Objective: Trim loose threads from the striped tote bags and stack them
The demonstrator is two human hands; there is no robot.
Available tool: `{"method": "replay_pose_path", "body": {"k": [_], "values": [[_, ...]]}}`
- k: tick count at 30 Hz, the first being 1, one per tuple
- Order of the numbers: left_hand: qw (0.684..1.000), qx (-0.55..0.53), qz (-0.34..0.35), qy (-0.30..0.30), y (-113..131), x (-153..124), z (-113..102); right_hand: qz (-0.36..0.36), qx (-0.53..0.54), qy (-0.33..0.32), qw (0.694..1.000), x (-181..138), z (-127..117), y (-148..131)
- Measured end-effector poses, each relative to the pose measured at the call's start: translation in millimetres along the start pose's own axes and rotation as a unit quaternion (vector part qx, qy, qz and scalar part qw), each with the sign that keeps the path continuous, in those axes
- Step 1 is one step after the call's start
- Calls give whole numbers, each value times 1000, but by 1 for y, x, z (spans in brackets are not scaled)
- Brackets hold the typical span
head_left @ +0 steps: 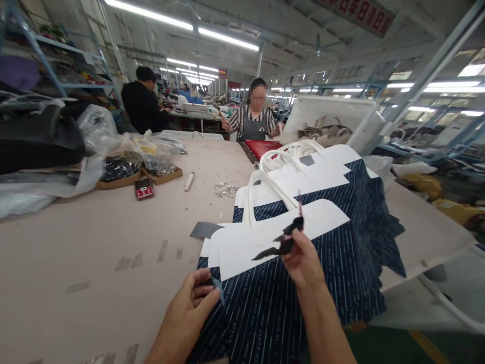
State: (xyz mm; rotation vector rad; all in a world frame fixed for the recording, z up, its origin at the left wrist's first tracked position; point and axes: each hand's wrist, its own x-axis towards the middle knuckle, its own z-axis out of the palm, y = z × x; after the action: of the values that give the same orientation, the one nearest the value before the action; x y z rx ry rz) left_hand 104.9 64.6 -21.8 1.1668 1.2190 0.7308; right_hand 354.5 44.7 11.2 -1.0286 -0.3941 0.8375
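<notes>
My right hand (305,258) is closed in a pinch on a black, ragged-looking thing (288,242), blurred, with a thin reddish tip pointing up; its kind is unclear. It is above the white top band (242,247) of a navy patterned fabric panel (265,303). At the panel's left edge, my left hand (195,298) has its fingers curled around a small bluish-grey piece (219,289), partly hidden by the fingers. Behind, more such panels overlap in a pile, with white strap handles (250,197) standing up. A grey flat piece (205,230) sticks out at the pile's left.
On the table (94,242) are a red-and-black phone-like device (144,189), a white pen-like tool (189,181), scattered small metal bits (226,189) and boxes of bagged parts (125,167). A co-worker (257,114) stands across, near a red tray (263,147) and white bin (329,114).
</notes>
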Motion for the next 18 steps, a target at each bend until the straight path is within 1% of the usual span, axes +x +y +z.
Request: {"method": "replay_pose_path", "body": {"k": [2, 4, 6, 8, 11, 13, 15, 18], "values": [[1000, -4, -21, -9, 8, 12, 4, 5, 64, 35, 997, 0, -27, -8], [998, -10, -50, -24, 16, 15, 9, 26, 101, 48, 993, -3, -49, -8], [996, -19, -82, -31, 23, 13, 12, 47, 117, 50, 991, -6, -65, -5], [992, -38, -113, -31, 29, 11, 15, 57, 117, 52, 990, -8, -76, 0], [985, -70, -152, -45, 33, 15, 19, 47, 88, 57, 993, -6, -86, 10], [982, -81, -161, -62, 32, 21, 24, 31, 55, 55, 996, -5, -91, 16], [984, -78, -151, -61, 29, 24, 32, 16, 40, 47, 998, -6, -92, 20], [992, -54, -107, -28, 28, 24, 46, -18, -4, 13, 1000, -14, -85, 27]]}}
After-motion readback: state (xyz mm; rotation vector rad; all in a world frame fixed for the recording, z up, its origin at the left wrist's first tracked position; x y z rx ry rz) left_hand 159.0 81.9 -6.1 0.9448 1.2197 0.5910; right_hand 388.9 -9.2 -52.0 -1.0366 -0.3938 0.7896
